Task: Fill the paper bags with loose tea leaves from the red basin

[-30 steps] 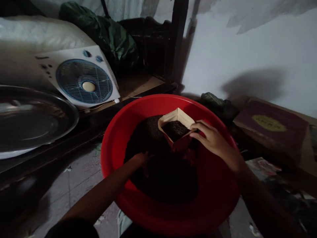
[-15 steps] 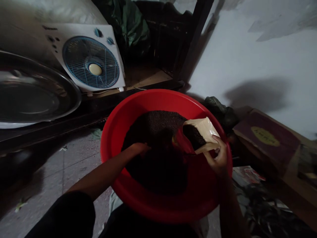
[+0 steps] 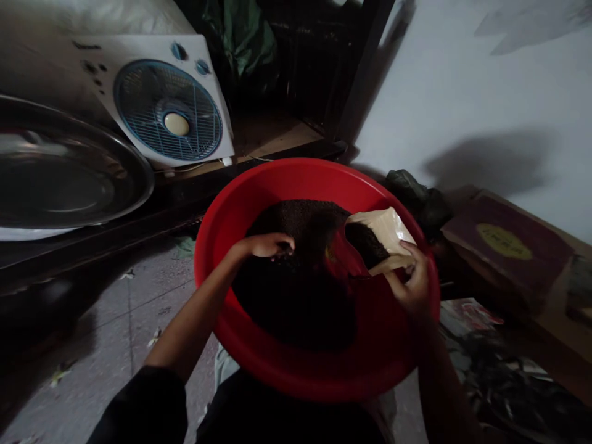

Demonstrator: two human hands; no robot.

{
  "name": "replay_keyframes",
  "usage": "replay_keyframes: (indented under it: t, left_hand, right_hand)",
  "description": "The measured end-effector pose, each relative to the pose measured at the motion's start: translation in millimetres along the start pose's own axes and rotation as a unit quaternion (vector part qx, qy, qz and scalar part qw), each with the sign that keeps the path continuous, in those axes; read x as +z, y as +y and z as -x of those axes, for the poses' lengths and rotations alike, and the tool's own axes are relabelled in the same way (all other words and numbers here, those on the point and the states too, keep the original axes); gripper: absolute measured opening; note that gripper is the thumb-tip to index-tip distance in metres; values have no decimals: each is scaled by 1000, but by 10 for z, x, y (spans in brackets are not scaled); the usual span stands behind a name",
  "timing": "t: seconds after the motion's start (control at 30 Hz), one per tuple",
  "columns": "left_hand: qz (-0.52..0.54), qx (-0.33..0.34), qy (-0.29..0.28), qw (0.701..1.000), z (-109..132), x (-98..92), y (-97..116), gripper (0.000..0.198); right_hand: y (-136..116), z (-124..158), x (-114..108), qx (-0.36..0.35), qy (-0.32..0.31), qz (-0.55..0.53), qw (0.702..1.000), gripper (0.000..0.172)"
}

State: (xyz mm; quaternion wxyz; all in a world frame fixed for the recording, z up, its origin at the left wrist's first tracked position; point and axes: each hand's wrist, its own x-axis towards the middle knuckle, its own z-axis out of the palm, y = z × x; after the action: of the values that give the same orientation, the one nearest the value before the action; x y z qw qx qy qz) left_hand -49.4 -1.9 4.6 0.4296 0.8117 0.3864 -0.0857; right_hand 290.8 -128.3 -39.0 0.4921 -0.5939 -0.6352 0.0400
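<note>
A wide red plastic basin holds a heap of dark, loose grainy material, perhaps dried leaf or seed; its kind is too dim to tell. Over the left of the heap, my left hand has its fingers curled closed, with some dark grains at the fingertips. My right hand grips the edge of an open bag, pale inside and red outside. The bag lies tilted inside the basin, mouth toward the left, with the same dark material in it. Shadow hides the near part of the heap.
A white box fan and a large metal basin stand on a low ledge at the left. A green bag is behind. At the right are a purple carton and dark plastic bags, beside a white wall.
My left hand has risen out of the dark heap, fingers now curled with grains. My right hand still holds the bag in nearly the same place. The view has shifted slightly.
</note>
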Motion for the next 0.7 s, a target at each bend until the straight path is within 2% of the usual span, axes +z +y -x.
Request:
replay_keyframes:
  t: [0.07,0.13,0.17,0.23,0.3,0.33,0.4,0.47,0.5,0.53,0.57,0.6,0.63,0.67,0.7]
  left_hand:
    - [35,96,145,984,175,-191,248,37]
    - [12,197,259,946,288,-295,599,34]
    - [-5,249,283,926,310,-308,796,34]
    - [-28,325,288,900,288,-272,1166,41]
    - [-44,364,294,883,208,-203,1411,41]
    - [-45,373,308,874,161,-172,1458,39]
    - [-29,360,366,858,73,-134,1380,32]
    - [-2,286,432,855,5,-116,1099,29]
    - [2,218,451,865,-23,-102,908,29]
    - [-15,136,435,890,-49,-76,700,29]
    - [-49,56,372,925,-73,-32,489,30]
    - [-85,-9,262,961,-95,35,286,38]
    - [-115,-59,131,983,-117,124,100,55]
    - [-137,-106,18,985,-137,234,-66,80]
    - [-150,-151,-76,974,-159,356,-206,100]
  right_hand:
    - [-9,-15,33,-6,-2,-13,1000,51]
    - [-1,-37,69,-20,-6,-25,999,50]
    - [9,-50,85,-27,-11,-28,999,50]
    - [33,-73,106,-42,-22,-27,999,51]
    - [51,-86,109,-55,-33,-31,997,54]
    - [54,-88,105,-57,-40,-35,997,55]
    - [49,-81,87,-51,-51,-39,997,56]
    - [34,-67,70,-38,-56,-33,997,55]
    - [25,-62,65,-34,-53,-30,998,54]
    - [17,-58,64,-32,-49,-30,998,53]
    - [10,-57,66,-31,-45,-35,998,53]
    - [5,-58,69,-29,-43,-41,998,52]
    - [0,-61,73,-25,-43,-45,998,52]
    - [-3,-64,76,-20,-44,-47,998,51]
    - [-5,-68,77,-13,-45,-46,998,51]
